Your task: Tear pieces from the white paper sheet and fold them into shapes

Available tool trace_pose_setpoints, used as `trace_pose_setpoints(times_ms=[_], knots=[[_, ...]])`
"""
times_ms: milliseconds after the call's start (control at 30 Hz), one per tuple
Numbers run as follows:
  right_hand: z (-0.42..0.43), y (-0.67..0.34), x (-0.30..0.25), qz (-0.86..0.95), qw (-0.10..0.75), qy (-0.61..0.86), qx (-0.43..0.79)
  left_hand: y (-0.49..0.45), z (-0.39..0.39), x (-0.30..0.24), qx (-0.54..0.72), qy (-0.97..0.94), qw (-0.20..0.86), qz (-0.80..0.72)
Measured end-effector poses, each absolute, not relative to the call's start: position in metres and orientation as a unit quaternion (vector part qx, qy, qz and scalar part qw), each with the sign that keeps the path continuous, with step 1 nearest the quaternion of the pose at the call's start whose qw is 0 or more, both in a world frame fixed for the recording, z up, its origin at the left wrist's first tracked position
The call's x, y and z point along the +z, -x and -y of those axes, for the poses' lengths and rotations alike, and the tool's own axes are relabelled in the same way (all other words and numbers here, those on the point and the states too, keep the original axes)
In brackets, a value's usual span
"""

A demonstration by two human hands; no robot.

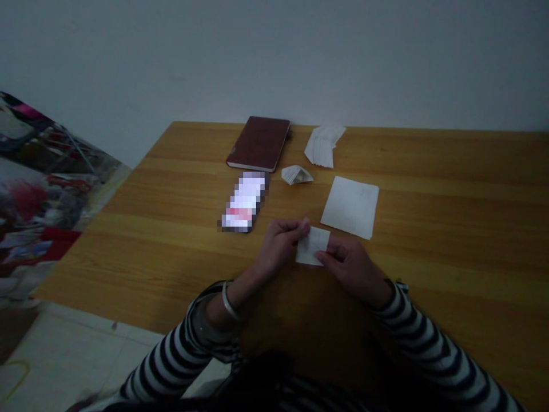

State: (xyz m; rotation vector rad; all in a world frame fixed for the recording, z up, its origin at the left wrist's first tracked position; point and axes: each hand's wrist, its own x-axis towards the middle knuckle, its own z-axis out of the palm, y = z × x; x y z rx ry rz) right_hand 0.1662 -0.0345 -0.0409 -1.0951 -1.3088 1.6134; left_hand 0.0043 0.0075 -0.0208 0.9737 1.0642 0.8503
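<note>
Small squarish white paper (309, 247), plain and nearly flat
It is over the near part of the table (437, 229), left hand (278, 247) pinching its far-left corner, right hand (354, 268) its right side; larger white sheet (350, 207) farther right

Table (463, 217) open at right; phone (245, 197) obstructs left.

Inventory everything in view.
table: one, brown, centre
wall: one, grey, behind table
floor: one, pale, lower left
clutter: uncounted, mixed, far left
notebook: one, brown, far edge
phone: one, dark-edged, before notebook
fanned paper: one bunch, white, by wall
folded paper: one bunch, white, beside phone
square paper: one pile or sheet, white, centre-right
held paper: one, white, front
bangle: one, silvery, left wrist
striped sleeves: two, black-white, below
left grip: one, bare, held paper's left
right grip: one, bare, held paper's right
</note>
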Motion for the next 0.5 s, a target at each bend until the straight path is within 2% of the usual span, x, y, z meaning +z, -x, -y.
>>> trace_pose_setpoints(times_ms=[267, 433, 500], knots=[[0.027, -0.173, -0.036, 0.457, 0.444, 0.440, 0.633, -0.001, -0.012, -0.018, 0.337, -0.514, 0.678, -0.404], [0.026, -0.173, -0.039, 0.477, 0.454, 0.446, 0.606, -0.002, -0.011, -0.026, 0.350, -0.563, 0.614, -0.430], [0.028, -0.172, -0.041, 0.504, 0.472, 0.461, 0.558, -0.003, -0.010, -0.030, 0.370, -0.558, 0.599, -0.439]])
